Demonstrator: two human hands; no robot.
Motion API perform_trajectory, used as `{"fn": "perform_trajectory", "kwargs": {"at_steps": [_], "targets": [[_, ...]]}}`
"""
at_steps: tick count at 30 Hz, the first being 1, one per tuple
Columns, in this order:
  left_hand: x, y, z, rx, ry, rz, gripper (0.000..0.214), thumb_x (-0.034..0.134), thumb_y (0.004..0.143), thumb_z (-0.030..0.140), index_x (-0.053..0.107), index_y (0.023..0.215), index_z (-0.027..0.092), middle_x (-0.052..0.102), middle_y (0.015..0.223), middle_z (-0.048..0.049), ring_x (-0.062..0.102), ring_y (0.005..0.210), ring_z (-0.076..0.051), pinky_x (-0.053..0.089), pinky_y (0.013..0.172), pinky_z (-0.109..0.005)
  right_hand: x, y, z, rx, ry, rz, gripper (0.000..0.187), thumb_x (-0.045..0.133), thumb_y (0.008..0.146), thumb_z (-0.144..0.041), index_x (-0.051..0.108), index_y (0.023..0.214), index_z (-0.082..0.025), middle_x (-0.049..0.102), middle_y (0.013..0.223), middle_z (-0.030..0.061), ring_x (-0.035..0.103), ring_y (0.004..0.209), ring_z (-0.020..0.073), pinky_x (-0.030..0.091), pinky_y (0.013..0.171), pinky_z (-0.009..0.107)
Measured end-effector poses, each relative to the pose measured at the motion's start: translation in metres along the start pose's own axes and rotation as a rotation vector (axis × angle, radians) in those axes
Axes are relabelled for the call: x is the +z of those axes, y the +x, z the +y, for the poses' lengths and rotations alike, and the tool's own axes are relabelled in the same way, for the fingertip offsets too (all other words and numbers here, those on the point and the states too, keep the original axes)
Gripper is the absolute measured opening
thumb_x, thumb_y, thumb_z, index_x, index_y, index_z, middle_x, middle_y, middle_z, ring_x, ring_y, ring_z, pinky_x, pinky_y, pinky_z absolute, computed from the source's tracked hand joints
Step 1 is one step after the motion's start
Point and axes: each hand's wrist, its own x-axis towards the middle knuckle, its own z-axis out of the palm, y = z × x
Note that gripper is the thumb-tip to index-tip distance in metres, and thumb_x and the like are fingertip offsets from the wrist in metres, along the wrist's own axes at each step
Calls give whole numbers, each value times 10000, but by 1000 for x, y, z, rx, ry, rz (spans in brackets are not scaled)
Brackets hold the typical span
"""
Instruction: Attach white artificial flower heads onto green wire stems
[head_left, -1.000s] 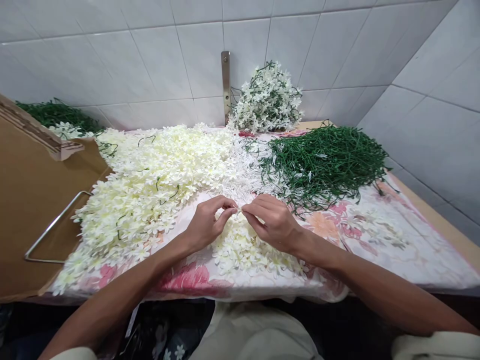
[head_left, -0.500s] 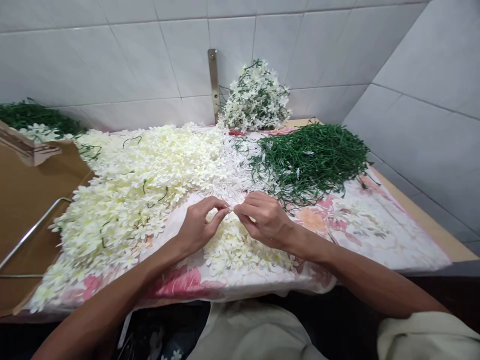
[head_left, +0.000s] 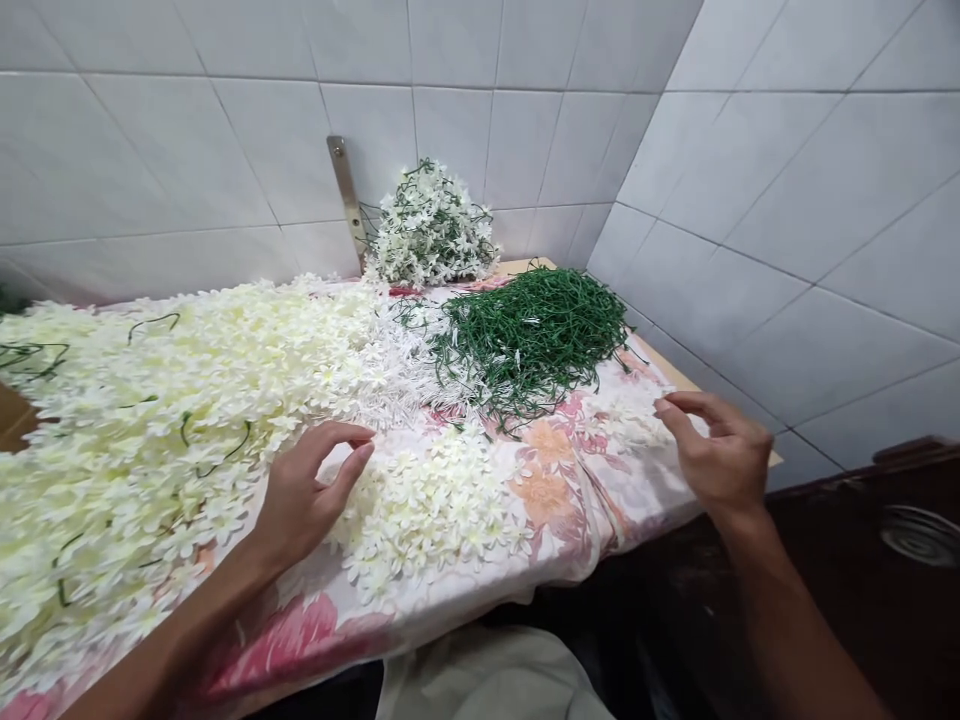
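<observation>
Floral tablecloth (head_left: 555, 480) | left grip (head_left: 315, 490) wide, by white blossoms (head_left: 427, 510) | right grip (head_left: 720, 450) wide, empty

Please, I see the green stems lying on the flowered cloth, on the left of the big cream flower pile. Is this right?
Not quite: the green stems lie to the right of the cream flower pile, not the left, as the head view shows. They do lie on the flowered cloth.
</observation>
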Motion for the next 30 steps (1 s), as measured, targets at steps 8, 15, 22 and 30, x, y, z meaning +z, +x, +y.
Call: {"fn": "perform_trajectory", "kwargs": {"at_steps": [8,15,22,30], "targets": [[0,2,-2,-3,17,-17,96,561,874,267,605,940,212,672,918,-36,641,881,-198,497,805,-320,-3,-5,22,-257,-438,-70,175,566,803,-275,680,696,-197,682,1002,99,640,841,248,468,747,396],[-4,4,-1,48,47,-12,93,564,872,218,585,961,204,633,960,-48,617,934,-204,480,839,-333,0,-10,15,-262,-566,-232,207,540,826,-279,710,733,-208,664,1120,102,555,1015,326,389,853,509],[-7,5,-1,28,73,41,94,568,865,241,585,951,209,632,959,-52,622,939,-218,490,828,-342,-12,-12,24,-213,-480,-239,152,584,811,-267,724,771,-224,704,1028,108,546,1004,351,412,777,512],[-4,5,-1,11,44,18,70,553,873,231,603,901,190,635,909,-57,611,895,-197,477,807,-327,-15,3,14,-184,-377,-143,127,582,837,-255,683,778,-207,706,943,142,600,976,351,438,869,510]]}}
